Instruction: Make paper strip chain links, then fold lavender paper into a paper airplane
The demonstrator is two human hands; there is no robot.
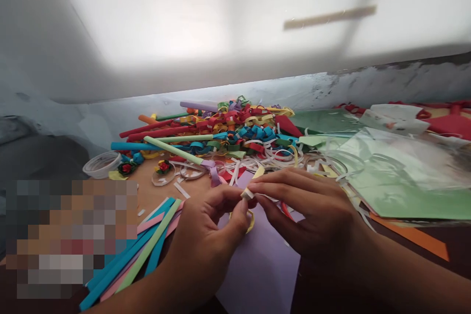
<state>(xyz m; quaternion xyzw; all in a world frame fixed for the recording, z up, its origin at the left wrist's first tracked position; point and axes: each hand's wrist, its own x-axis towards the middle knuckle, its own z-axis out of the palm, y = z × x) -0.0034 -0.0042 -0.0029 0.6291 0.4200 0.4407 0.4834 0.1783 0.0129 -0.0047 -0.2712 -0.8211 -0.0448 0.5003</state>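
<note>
My left hand (pixel 215 235) pinches a small pale yellow paper strip (pixel 247 194) between thumb and forefinger. From the other side, the fingertips of my right hand (pixel 311 201) close on the same strip, whose end has a whitish face. Just beneath, a yellow paper loop (pixel 250 223) shows partly behind my left thumb; whether it joins the strip is hidden. Both hands are above a purple paper sheet (pixel 263 265). A bit of red paper (pixel 286 211) peeks out beside my right fingers.
Blue, green and pink paper strips (pixel 147 245) lie left. Behind are rolled paper sticks (pixel 172 149), paper chains (pixel 253 125), white scraps (pixel 250 163) and a round plastic tub (pixel 102 164). Green sheets in plastic (pixel 401 196) and an orange strip (pixel 412 235) lie right.
</note>
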